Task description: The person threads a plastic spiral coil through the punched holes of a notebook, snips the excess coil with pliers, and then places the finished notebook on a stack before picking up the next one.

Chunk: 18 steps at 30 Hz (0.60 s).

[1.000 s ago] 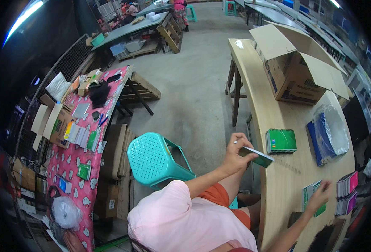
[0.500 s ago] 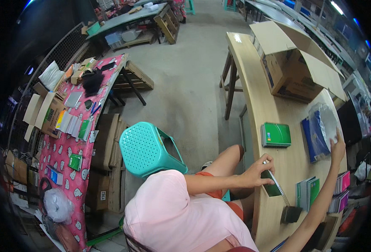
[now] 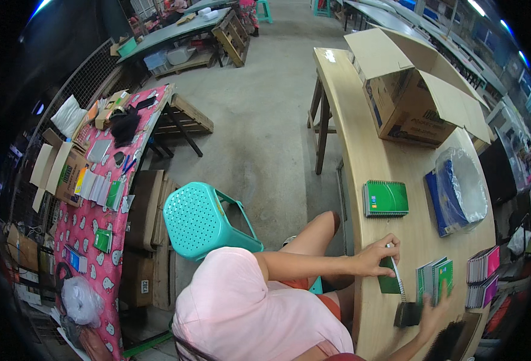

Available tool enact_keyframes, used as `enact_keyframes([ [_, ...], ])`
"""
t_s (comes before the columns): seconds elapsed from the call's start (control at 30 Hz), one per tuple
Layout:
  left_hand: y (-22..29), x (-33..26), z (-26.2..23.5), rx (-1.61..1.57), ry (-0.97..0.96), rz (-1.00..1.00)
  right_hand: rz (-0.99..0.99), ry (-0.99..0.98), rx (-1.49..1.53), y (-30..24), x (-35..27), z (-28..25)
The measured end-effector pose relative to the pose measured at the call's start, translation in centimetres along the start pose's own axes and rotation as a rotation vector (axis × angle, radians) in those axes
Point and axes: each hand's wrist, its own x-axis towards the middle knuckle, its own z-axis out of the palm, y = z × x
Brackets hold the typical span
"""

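My left hand [image 3: 378, 256] pinches a green spiral notebook [image 3: 388, 283] by its upper edge, standing it tilted on the wooden table. The notebook's coil runs down toward a small black block [image 3: 406, 314] on the tabletop. My right hand [image 3: 435, 313], slightly blurred, has its fingers spread at the near edge of a row of green spiral notebooks [image 3: 432, 277]; whether the fingertips touch them I cannot tell. Beyond my left hand lies a stack of green spiral notebooks [image 3: 386, 198].
Pink and purple notebooks [image 3: 482, 278] are piled at the table's right edge. Farther up stand a clear plastic bag with blue contents [image 3: 456, 192] and an open cardboard box [image 3: 407, 105]. A turquoise stool [image 3: 199, 219] and a pink-covered table [image 3: 103, 240] are on the left.
My right hand has left the plastic bag and come back to the row of green notebooks. The left hand still grips its notebook. The view has shifted slightly.
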Motion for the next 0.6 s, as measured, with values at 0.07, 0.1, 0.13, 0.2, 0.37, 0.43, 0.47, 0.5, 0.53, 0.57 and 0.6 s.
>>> enact_keyframes([
  [0.07,0.1,0.8,1.1,-0.009,-0.047,0.074,-0.005,0.065,-0.046,-1.3,-2.8,2.3],
  [0.1,0.2,0.9,1.5,-0.011,-0.051,0.066,-0.026,0.136,-0.087,-1.7,-3.5,3.2],
  [0.13,0.1,1.2,1.9,-0.035,-0.095,0.048,-0.011,0.123,-0.124,-1.8,-3.5,3.2],
  [0.2,0.1,1.2,2.3,-0.056,-0.136,0.025,-0.015,0.134,0.044,-1.1,-3.0,3.2],
  [0.37,-0.2,2.0,3.2,-0.039,-0.205,0.078,0.084,0.075,0.123,1.9,-1.7,2.9],
  [0.43,-0.6,2.6,4.4,-0.112,-0.238,0.116,0.069,0.097,0.158,2.5,-2.1,1.7],
  [0.47,-1.3,2.3,4.2,-0.084,-0.215,0.130,0.054,0.101,0.254,2.7,-1.8,1.6],
  [0.5,-1.8,2.0,3.9,0.000,-0.202,0.129,0.099,0.172,0.302,2.3,-1.8,1.5],
  [0.53,-1.9,2.0,3.6,0.010,-0.239,0.063,0.155,0.248,0.344,2.3,-1.9,1.3],
  [0.57,-1.8,1.8,3.4,0.012,-0.222,0.056,0.194,0.322,0.395,2.0,-1.7,1.1],
  [0.6,-2.6,1.7,3.4,0.019,-0.199,0.079,0.243,0.392,0.313,1.9,-1.8,0.5],
])
